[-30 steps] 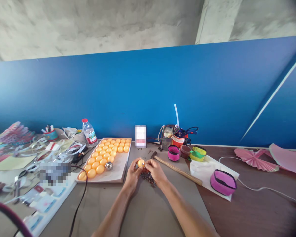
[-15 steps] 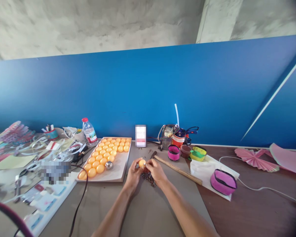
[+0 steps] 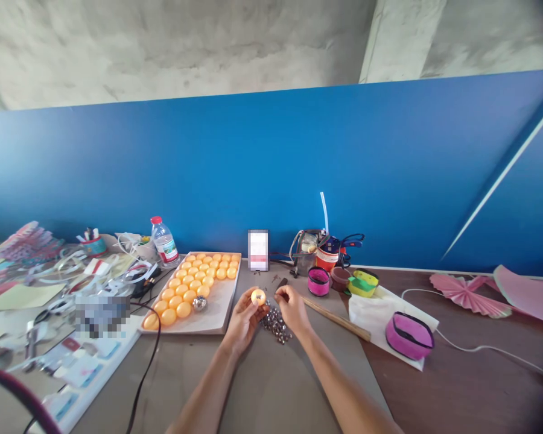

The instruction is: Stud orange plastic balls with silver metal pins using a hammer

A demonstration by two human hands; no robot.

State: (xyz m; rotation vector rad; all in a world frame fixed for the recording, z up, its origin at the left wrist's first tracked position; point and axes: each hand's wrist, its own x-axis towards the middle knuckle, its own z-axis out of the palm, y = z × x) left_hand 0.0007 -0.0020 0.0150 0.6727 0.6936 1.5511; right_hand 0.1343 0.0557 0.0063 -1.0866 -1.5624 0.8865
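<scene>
My left hand (image 3: 239, 320) is closed round an orange ping-pong ball (image 3: 258, 296), with fingertips under and beside it. A small silvery patch shows on the ball's upper face. Just right of it, apart from the ball, my right hand (image 3: 295, 310) is pinched; anything between the fingertips is too small to make out. Between and below the hands lies a heap of small shiny metal pieces (image 3: 277, 325). Behind my right hand rests a hammer with a wooden handle (image 3: 337, 318), its head partly hidden.
Left of my hands stands a shallow tray (image 3: 221, 301) of orange balls, including one silver-studded ball (image 3: 200, 303). A phone-like panel (image 3: 258, 250), pink round case (image 3: 319, 281) and orange cups (image 3: 326, 260) stand behind. Cables, papers and a bottle (image 3: 165, 244) crowd the left.
My right hand has drawn away from the ball to the right. The ball in my left hand has moved slightly left and up, and more of the metal heap shows.
</scene>
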